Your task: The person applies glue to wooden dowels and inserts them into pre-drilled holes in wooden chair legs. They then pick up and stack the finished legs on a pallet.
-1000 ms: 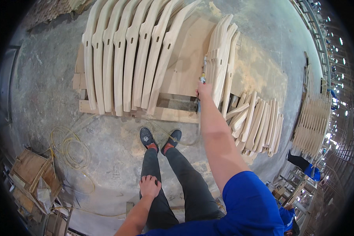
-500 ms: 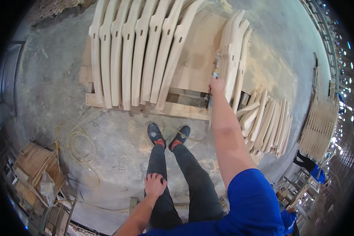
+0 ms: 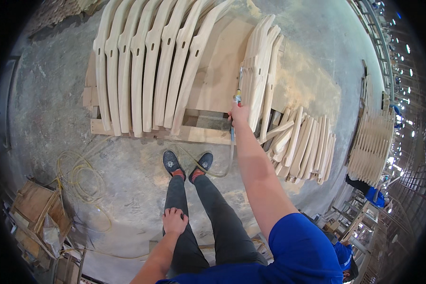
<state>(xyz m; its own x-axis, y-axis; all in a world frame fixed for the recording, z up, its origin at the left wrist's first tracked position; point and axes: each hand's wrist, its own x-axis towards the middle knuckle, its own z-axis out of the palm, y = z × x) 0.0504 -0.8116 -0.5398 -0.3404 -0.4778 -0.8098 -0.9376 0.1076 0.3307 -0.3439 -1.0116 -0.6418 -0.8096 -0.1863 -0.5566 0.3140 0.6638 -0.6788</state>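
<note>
My right hand (image 3: pixel 240 114) reaches forward and is closed around an air blow gun (image 3: pixel 238 96), with a hose (image 3: pixel 232 150) hanging below it. The gun's thin nozzle points away from me, along the left side of a bundle of pale curved wooden pieces (image 3: pixel 257 78). Whether the nozzle touches the wood, I cannot tell. My left hand (image 3: pixel 175 220) lies on my left thigh, its fingers spread over the trouser leg and nothing in it. Left of the gun, several long slotted wooden pieces (image 3: pixel 152 61) lie side by side on a pallet (image 3: pixel 199 133).
Shorter wooden pieces (image 3: pixel 312 149) are piled at the right. A coiled yellow hose (image 3: pixel 83 182) lies on the floor at left, near a wooden box (image 3: pixel 35 203). More slatted wood (image 3: pixel 371 146) stands far right, close to people in blue shirts (image 3: pixel 375 196).
The whole view has shifted, so the wood and pallet appear farther left. My right hand with the blow gun has drawn slightly nearer to me along the bundle. My left hand stays on my thigh.
</note>
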